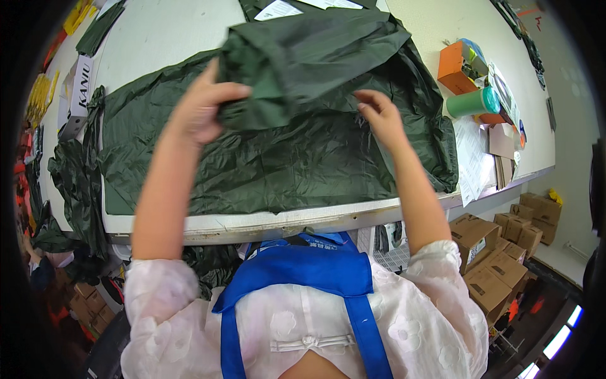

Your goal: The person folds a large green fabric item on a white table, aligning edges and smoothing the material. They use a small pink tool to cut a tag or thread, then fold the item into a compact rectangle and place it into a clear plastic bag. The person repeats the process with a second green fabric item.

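A large sheet of thin, shiny dark green fabric point(284, 167) lies spread and wrinkled over the white table in front of me. My left hand point(205, 107) grips a raised, bunched part of this fabric, with the thumb in front and the other fingers hidden behind the folds. That lifted part is folded over toward the far side and is a little blurred. Over the right part of the fabric, my right hand point(383, 120) has its thumb and forefinger apart, close to the cloth. Whether its fingertips touch the cloth I cannot tell.
On the right of the table point(536, 136) are an orange box point(457, 66), a green cylinder point(472, 102) and papers point(468, 151). A white box point(79, 88) and more dark green fabric point(76, 177) are at the left. Cardboard boxes point(495, 278) stand below, right.
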